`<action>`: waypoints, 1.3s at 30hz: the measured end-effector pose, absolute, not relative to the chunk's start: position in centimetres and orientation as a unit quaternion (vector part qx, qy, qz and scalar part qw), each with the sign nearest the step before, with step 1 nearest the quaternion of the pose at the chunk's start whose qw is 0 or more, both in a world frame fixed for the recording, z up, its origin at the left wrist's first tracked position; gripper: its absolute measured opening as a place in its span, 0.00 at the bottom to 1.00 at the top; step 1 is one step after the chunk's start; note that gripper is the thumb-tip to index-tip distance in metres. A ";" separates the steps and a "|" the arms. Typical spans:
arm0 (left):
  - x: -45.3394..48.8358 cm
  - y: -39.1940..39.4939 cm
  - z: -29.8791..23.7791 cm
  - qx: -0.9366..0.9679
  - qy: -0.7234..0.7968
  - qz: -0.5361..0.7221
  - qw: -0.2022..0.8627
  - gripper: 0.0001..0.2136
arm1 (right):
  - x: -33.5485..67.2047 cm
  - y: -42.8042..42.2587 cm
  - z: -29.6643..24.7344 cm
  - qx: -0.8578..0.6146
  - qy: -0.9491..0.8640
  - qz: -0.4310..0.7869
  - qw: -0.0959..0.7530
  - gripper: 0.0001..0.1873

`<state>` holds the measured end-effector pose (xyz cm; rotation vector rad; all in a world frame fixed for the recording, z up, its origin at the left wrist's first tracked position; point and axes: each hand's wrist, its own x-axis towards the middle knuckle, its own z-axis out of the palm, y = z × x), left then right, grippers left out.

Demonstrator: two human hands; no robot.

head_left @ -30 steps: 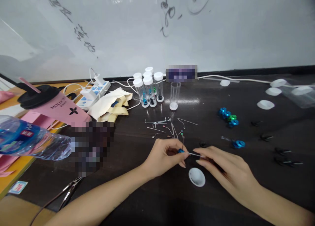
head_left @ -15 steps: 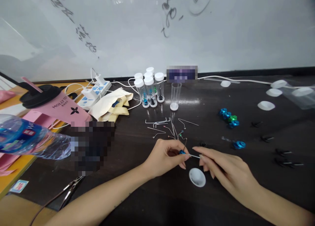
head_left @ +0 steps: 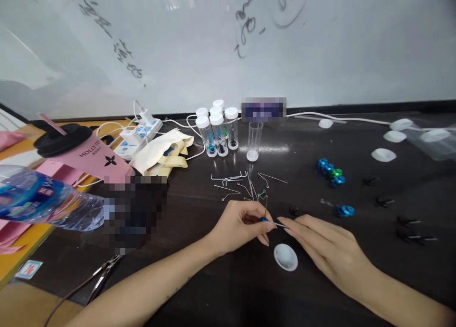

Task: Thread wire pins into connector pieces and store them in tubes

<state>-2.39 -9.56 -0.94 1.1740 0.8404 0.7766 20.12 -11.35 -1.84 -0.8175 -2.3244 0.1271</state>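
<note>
My left hand is closed in a pinch around a small blue metal part. A thin silver rod reaches from this part to the fingertips of my right hand, which are pressed together on its end. Just below the fingers stands a small white cap with tiny pieces in it that I cannot make out. Behind my left hand lie several thin bent metal wires and L-shaped metal keys.
Capped clear tubes and an open clear tube stand at the back. Blue and green metal parts, black pieces and white caps lie right. Left are pliers, a plastic bottle and a pink cup.
The fingers of my right hand have straightened and slid slightly left along the rod, toward my left hand. My left hand keeps its pinch on the blue part.
</note>
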 end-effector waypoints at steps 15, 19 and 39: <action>-2.3 -9.4 -0.9 0.506 0.385 0.384 0.670 0.10 | 19.2 -11.4 -1.0 -0.447 -0.761 0.352 0.312 0.12; -2.3 -9.6 -1.1 0.517 0.376 0.383 0.667 0.10 | 19.1 -11.5 -0.7 -0.446 -0.755 0.399 0.268 0.11; -2.2 -9.2 -1.2 0.462 0.327 0.388 0.727 0.11 | 19.2 -10.9 -0.8 -0.412 -0.648 0.566 0.301 0.09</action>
